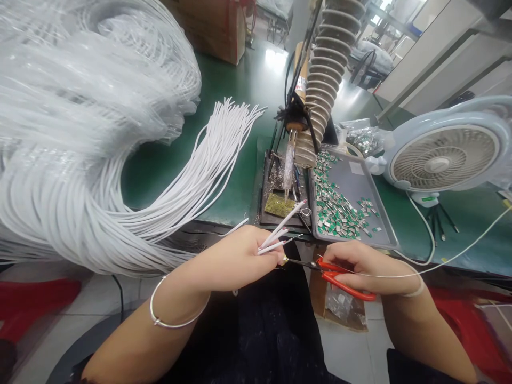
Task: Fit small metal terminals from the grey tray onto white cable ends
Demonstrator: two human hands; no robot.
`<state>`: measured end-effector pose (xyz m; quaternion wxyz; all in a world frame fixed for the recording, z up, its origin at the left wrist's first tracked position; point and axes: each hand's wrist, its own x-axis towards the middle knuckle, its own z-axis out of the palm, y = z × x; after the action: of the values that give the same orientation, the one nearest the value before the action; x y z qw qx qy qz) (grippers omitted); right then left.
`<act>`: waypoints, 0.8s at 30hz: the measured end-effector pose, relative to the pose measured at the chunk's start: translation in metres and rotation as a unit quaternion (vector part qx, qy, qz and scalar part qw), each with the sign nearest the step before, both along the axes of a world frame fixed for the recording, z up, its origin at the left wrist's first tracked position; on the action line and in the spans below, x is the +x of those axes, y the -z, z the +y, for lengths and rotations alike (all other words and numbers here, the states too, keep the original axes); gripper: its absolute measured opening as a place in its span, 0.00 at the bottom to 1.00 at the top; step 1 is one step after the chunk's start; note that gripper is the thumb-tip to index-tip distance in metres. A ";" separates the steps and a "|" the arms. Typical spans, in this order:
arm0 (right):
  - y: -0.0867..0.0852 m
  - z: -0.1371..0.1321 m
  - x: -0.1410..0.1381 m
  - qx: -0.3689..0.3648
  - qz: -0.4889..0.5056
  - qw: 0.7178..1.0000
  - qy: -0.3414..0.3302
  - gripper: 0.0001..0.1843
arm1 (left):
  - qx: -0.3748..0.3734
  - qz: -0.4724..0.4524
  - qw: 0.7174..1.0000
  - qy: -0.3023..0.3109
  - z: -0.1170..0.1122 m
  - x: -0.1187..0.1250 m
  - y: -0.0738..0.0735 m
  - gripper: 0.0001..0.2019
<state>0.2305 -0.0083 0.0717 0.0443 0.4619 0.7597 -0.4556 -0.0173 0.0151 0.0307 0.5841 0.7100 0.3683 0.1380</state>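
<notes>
My left hand (pixel 248 256) is closed around several white cables (pixel 280 226), whose cut ends stick out between thumb and fingers. Thin bare wire ends show at the fingertips. My right hand (pixel 360 264) grips a pair of red-handled scissors (pixel 348 288) with fingers in the handles. The dark blades point left and reach the fingertips of my left hand, at a small yellowish end there. Whether the blades touch it I cannot tell. Both hands are over my lap, just before the table's front edge.
A large bundle of white cables (pixel 172 208) covers the left. A soldering iron (pixel 288 165) hangs above a yellow-green sponge (pixel 278 205), beside a ribbed hose (pixel 332 58). A metal tray (pixel 380 213) holds many small green-and-silver connectors (pixel 340 208). A fan (pixel 444 160) stands right; a thin cord (pixel 472 256) crosses there.
</notes>
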 end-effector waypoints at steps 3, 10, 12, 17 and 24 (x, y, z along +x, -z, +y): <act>0.003 0.002 0.001 0.012 -0.004 1.000 -0.019 0.09 | 0.007 0.007 1.000 0.025 0.002 0.000 0.001 0.09; 0.019 0.005 0.006 -0.025 0.029 0.998 -0.055 0.09 | 0.007 0.005 0.999 0.052 0.000 -0.002 0.005 0.09; 0.023 0.003 0.006 -0.009 0.024 0.998 -0.059 0.12 | 0.007 0.008 0.999 0.051 0.000 -0.002 0.006 0.10; 0.027 -0.001 0.003 0.041 0.000 0.996 -0.076 0.16 | 0.006 0.006 0.998 0.055 0.000 -0.001 0.010 0.10; 0.035 -0.004 0.001 0.046 0.010 0.994 -0.098 0.15 | 0.001 -0.006 0.998 0.059 0.000 -0.002 0.014 0.10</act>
<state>0.2313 -0.0122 0.0367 0.0596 0.3822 0.8216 -0.4188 -0.0191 0.0151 0.0169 0.5927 0.7301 0.3225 0.1079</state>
